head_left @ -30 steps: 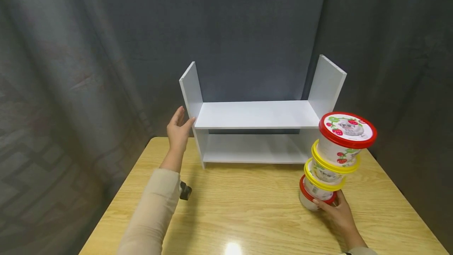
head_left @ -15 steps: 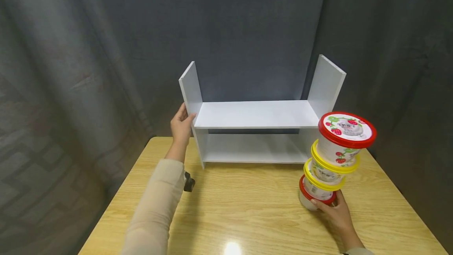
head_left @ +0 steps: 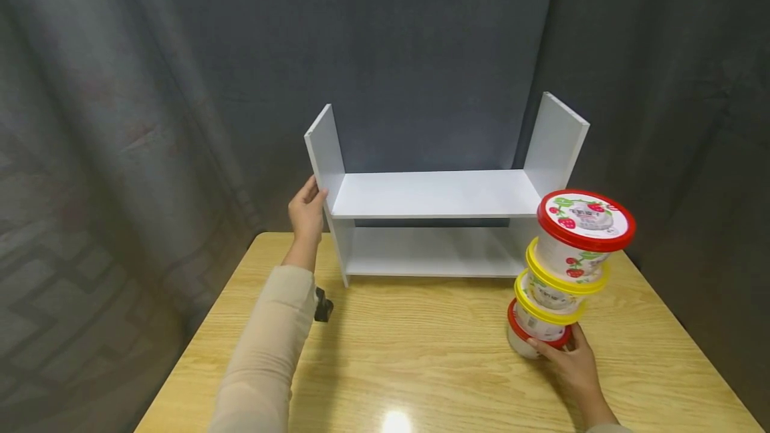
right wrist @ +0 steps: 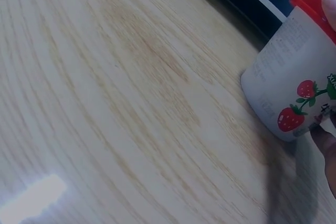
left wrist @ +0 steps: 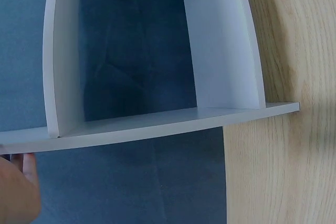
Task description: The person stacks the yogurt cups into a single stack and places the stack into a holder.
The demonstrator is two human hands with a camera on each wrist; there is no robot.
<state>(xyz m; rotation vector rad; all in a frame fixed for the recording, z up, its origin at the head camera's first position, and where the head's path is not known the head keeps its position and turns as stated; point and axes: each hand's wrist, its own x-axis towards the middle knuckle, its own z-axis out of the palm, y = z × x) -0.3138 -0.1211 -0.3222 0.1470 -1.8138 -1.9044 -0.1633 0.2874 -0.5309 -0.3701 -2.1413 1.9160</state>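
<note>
My left hand is at the left side panel of a white two-tier shelf. Its fingers touch the panel's outer face, and the thumb lies at the front edge. At the right, my right hand grips the bottom tub, a white one with a red lid and printed strawberries. Two yellow-lidded tubs rest above it, the lower tub and the upper tub. A larger red-lidded tub tops the leaning stack. The bottom tub shows close up in the right wrist view.
The wooden table carries both the shelf and the stack. A dark grey curtain hangs behind. The shelf's right side panel rises behind the stack. A small black device sits under my left wrist.
My left hand has moved slightly right and come against the shelf's side panel, its fingers drawn in. The stack leans slightly further left at its top; my right hand stays on the bottom tub.
</note>
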